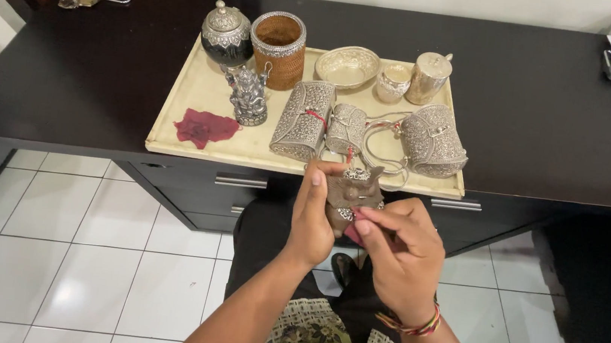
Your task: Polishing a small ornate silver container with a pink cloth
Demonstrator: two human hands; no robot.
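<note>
Figurine [352, 193], small, dark brown with silver filigree trim, sits in your grip just below the tray's near edge, in front of the dark cabinet, at about six o'clock from the row of silver purses. In the head view, your left hand [312, 214] wraps its left flank with the fingers curled around it, clasping it firmly, while your right hand [399, 253] is pinched at its lower front, fingertips [364, 221] closed on a bit of red or pink material there; what exactly that bit is cannot be made out. Judging by its look, the piece is stiff and fairly dense for its size, with raised silver work that could snag or bend, so hold the plain brown body rather than the ornament. Its long axis runs roughly upright, top pointing to twelve o'clock toward the tray, slightly tipped to one o'clock. On the cream tray [193, 92] stand a silver statue [249, 97] at ten o'clock from your hands, a woven cup [278, 48], a lidded dark pot [226, 33], a silver bowl [347, 66], and a red cloth [204, 127].
</note>
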